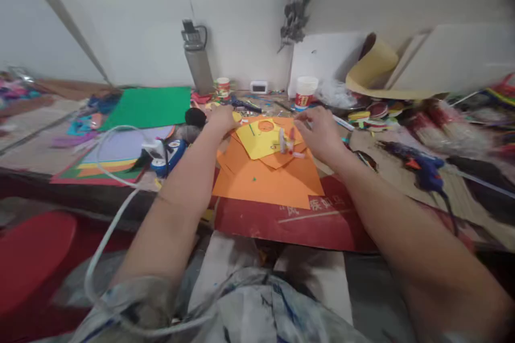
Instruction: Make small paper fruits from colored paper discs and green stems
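One yellow sheet (257,143) on stacked orange paper (261,188), mid-table; blurred white-and-red piece (282,141) at its 3 o'clock edge. Left hand (222,119) just off the sheet at 10; grip unreadable, can't tell if it's holding anything. Right hand (321,131) at 3, fingers curled, near the piece; can't tell if it's gripping. Red board (281,225) under the orange at 6. Small white box (258,87) at 12, grey bottle (200,68) at 11, blue glue gun (428,172) far out at 3.
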The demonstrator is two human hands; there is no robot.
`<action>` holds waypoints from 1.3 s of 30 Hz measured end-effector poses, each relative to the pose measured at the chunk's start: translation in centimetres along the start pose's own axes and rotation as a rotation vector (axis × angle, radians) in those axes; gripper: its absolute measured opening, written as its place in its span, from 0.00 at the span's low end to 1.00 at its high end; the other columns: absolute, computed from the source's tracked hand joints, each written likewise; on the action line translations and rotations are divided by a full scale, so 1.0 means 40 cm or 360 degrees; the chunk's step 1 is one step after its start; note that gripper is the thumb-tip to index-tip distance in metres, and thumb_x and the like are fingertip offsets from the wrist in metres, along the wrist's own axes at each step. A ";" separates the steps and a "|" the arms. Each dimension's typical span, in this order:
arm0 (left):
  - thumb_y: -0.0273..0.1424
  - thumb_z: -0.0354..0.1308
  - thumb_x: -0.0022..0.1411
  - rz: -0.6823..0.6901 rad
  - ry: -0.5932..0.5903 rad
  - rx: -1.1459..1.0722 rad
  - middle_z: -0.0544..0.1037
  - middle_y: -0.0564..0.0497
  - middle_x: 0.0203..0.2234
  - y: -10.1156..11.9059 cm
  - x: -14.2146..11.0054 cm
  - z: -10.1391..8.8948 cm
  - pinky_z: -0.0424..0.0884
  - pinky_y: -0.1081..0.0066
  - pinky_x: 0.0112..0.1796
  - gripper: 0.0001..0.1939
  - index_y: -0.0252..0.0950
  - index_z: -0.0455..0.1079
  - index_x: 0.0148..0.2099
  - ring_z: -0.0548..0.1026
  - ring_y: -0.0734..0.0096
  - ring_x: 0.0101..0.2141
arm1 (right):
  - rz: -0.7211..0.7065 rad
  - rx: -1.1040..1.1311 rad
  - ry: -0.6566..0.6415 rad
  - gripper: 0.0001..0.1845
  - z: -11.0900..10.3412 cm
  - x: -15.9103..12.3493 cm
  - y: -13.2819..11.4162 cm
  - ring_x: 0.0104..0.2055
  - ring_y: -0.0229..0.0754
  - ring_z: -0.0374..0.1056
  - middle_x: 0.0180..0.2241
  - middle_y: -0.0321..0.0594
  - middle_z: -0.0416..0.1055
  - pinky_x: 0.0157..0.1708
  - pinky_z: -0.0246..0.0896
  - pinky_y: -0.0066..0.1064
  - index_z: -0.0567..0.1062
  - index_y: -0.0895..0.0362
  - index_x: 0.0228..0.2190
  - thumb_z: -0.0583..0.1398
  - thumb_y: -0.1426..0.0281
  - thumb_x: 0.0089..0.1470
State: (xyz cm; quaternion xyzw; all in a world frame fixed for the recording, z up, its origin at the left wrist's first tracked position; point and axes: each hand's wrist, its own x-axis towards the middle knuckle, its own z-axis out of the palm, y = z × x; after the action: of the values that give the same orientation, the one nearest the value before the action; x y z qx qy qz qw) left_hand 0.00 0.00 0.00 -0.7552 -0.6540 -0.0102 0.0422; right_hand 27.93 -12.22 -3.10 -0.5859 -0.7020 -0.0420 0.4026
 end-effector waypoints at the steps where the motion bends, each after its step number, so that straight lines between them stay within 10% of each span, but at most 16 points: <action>1: 0.50 0.68 0.62 0.0019 0.0003 -0.0021 0.77 0.28 0.64 -0.003 0.006 -0.001 0.62 0.41 0.67 0.41 0.31 0.74 0.69 0.68 0.27 0.68 | -0.0005 -0.0005 0.0009 0.06 0.001 0.000 0.000 0.52 0.59 0.73 0.43 0.51 0.81 0.56 0.62 0.53 0.80 0.54 0.38 0.61 0.69 0.64; 16: 0.51 0.70 0.58 -0.0021 -0.0025 -0.0140 0.78 0.32 0.64 0.004 0.025 -0.003 0.62 0.42 0.67 0.41 0.36 0.75 0.68 0.68 0.30 0.66 | -0.0025 0.0013 0.0024 0.10 0.006 -0.003 0.017 0.49 0.58 0.69 0.44 0.51 0.78 0.56 0.63 0.53 0.81 0.53 0.41 0.60 0.63 0.68; 24: 0.47 0.72 0.60 -0.0137 0.0388 -0.0373 0.76 0.28 0.63 0.032 -0.041 -0.100 0.63 0.40 0.67 0.41 0.30 0.72 0.69 0.66 0.29 0.68 | -0.0015 0.0032 0.0034 0.08 -0.006 0.003 0.021 0.48 0.57 0.70 0.43 0.50 0.77 0.55 0.63 0.54 0.80 0.52 0.39 0.60 0.65 0.65; 31: 0.43 0.69 0.62 0.0406 0.0230 -0.0821 0.79 0.37 0.61 0.095 -0.107 -0.120 0.70 0.56 0.62 0.35 0.35 0.74 0.68 0.76 0.47 0.60 | 0.0031 0.0164 0.0005 0.04 -0.030 0.001 0.000 0.44 0.54 0.72 0.40 0.48 0.79 0.50 0.66 0.48 0.78 0.53 0.36 0.62 0.68 0.61; 39: 0.45 0.72 0.59 0.0643 -0.0030 -0.0500 0.79 0.34 0.63 0.161 -0.124 -0.043 0.72 0.58 0.60 0.41 0.33 0.72 0.70 0.77 0.46 0.62 | 0.0141 0.0264 -0.0033 0.03 -0.054 0.006 -0.021 0.38 0.47 0.71 0.36 0.43 0.78 0.43 0.64 0.41 0.77 0.54 0.35 0.61 0.70 0.61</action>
State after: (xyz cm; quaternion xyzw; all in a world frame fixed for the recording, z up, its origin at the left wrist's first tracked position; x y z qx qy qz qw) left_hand 5.72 -5.95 1.06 -0.8680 -0.4805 -0.0961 -0.0804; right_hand 28.31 -13.42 -1.14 -0.5815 -0.6805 0.0401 0.4439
